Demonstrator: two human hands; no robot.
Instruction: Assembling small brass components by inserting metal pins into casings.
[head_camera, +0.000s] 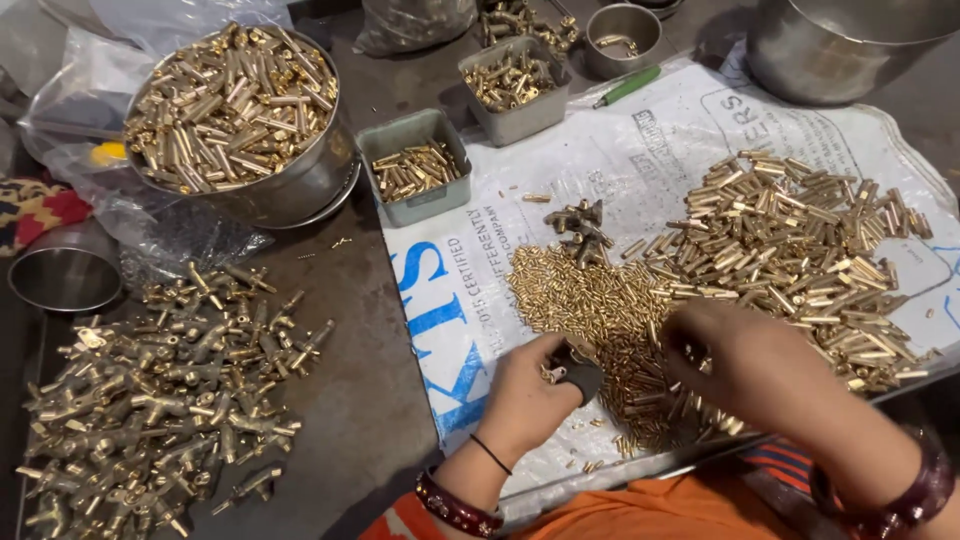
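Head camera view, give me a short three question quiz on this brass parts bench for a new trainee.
1. True or false: the round steel bowl at upper left is filled with brass pins.
2. What lies under the right hand? A) a heap of brass pieces B) a green-handled tool C) a plastic bag
3. What does the left hand grip in its fingers?

Key:
1. True.
2. A; the heap of brass pieces spreads over the printed white sack.
3. A small dark part with a brass piece; its exact kind is unclear.

Fittings pile (160, 400) left, printed sack (640, 160) right — pins (800, 250) on it, full bowl (235, 110) behind.
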